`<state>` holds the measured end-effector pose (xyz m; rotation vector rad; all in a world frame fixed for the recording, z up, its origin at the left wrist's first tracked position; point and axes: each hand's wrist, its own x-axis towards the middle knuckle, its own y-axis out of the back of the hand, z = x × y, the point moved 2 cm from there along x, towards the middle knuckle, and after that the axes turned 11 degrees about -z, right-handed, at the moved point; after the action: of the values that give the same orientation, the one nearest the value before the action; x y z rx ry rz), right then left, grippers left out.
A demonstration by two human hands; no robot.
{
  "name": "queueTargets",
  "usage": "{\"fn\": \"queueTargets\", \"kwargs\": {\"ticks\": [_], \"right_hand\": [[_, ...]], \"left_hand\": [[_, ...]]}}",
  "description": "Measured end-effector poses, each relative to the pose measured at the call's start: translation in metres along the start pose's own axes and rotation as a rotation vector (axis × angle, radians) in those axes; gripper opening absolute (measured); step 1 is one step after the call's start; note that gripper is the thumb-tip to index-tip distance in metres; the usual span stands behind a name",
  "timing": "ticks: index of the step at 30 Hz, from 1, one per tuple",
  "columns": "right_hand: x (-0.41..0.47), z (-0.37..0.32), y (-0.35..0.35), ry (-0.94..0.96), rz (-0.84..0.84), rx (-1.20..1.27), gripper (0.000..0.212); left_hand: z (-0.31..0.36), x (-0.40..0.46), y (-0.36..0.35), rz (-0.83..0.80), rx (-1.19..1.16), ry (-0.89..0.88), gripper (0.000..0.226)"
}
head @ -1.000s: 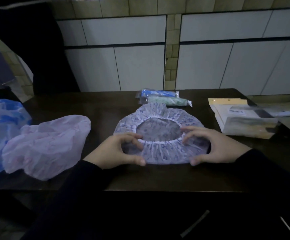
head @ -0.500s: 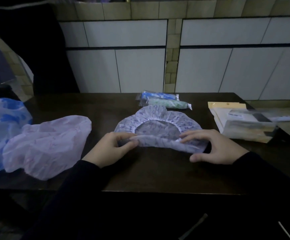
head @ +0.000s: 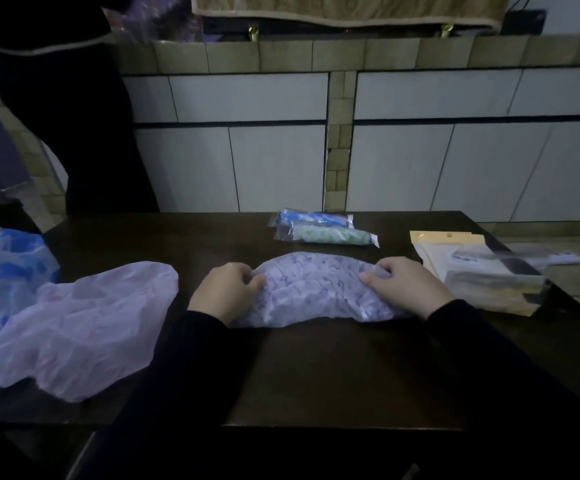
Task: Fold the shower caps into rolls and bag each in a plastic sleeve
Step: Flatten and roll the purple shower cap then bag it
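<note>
A white shower cap with a purple print (head: 316, 289) lies folded in half as a half-moon on the dark wooden table (head: 316, 375). My left hand (head: 226, 289) pinches its left end and my right hand (head: 406, 285) pinches its right end, fingers curled into the plastic. A pale pink shower cap (head: 84, 327) lies loose to the left, next to a blue-patterned cap (head: 1, 271) at the table's left edge. Two bagged rolls, one blue (head: 316, 219) and one green (head: 330, 235), lie at the table's far side.
A stack of clear plastic sleeves with a yellow header card (head: 479, 271) lies at the right. A person in dark clothes (head: 66, 116) stands at the far left. A tiled wall with white panels (head: 420, 161) rises behind the table.
The cap lay open and round; both hands lifted its near edge and folded it away over the far edge, so it is now a half-moon.
</note>
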<state>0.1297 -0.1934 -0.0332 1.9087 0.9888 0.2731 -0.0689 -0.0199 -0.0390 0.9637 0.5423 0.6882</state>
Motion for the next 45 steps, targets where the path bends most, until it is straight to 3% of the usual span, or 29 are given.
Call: {"fn": "queueTargets", "kwargs": {"ticks": [4,7,10,13,19,22,25,29,32,34,37,40,45], "right_hand": [[-0.001,-0.017,0.009,-0.036,0.152,-0.191,0.02],[0.003,-0.032,0.011,-0.016,0.233,-0.26,0.022],[0.012,-0.036,-0.004,0.029,0.21,-0.183,0.022],[0.024,-0.026,-0.023,0.073,0.176,-0.115,0.019],[0.03,-0.008,-0.024,0.074,0.202,-0.209,0.021],[0.03,-0.005,-0.024,0.074,0.194,-0.224,0.021],[0.028,-0.006,-0.022,0.052,0.204,-0.178,0.03],[0.023,-0.016,-0.015,0.13,0.373,-0.307,0.046],[0.014,-0.03,-0.02,0.363,0.431,-0.398,0.038],[0.014,-0.035,-0.031,0.48,0.249,-0.427,0.04],[0.024,-0.025,-0.037,0.405,-0.15,-0.482,0.049],[0.034,-0.011,-0.028,0.35,-0.329,-0.528,0.054],[0.036,-0.007,-0.027,0.372,-0.338,-0.534,0.056]], "left_hand": [[0.005,-0.006,0.0,0.171,0.112,-0.023,0.017],[0.006,0.002,-0.007,0.213,0.086,-0.012,0.017],[0.007,0.008,-0.018,0.192,-0.001,0.073,0.027],[0.005,0.008,-0.028,0.254,0.08,0.073,0.03],[-0.014,0.02,-0.018,0.229,0.115,0.076,0.026],[-0.015,0.019,-0.016,0.247,0.13,0.028,0.024],[-0.009,0.013,-0.013,0.386,0.214,-0.048,0.027],[0.018,0.001,-0.014,0.603,0.198,-0.334,0.032],[0.034,0.0,-0.031,0.354,0.233,-0.394,0.05],[0.031,0.004,-0.042,0.145,0.319,-0.355,0.062],[0.02,0.009,-0.047,-0.147,0.388,-0.264,0.07],[0.016,0.01,-0.043,-0.254,0.435,-0.23,0.076],[0.014,0.007,-0.037,-0.335,0.402,-0.212,0.079]]}}
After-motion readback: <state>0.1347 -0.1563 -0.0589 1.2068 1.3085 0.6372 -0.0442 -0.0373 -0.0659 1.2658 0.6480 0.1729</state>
